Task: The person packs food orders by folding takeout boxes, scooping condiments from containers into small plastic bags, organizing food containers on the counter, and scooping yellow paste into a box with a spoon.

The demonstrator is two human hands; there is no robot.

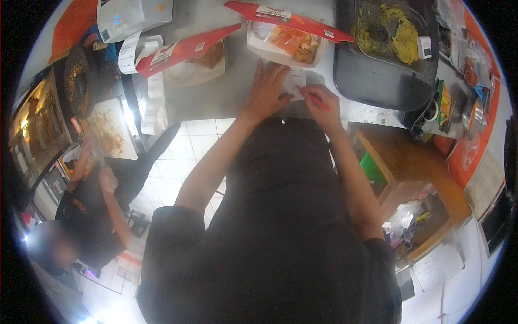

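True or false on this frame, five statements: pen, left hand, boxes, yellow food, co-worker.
1. The right hand holds a red pen. True.
2. The left hand is raised well away from the slip. False: the left hand is right at the paper slip.
3. Both food boxes are closed. False: the left box and right box stand open.
4. Yellow food sits in a dark container. True.
5. The co-worker is writing on the slip. False: they're off to the left.

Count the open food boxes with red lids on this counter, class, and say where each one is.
2. The first box is just beyond the left hand; the second box is farther left.
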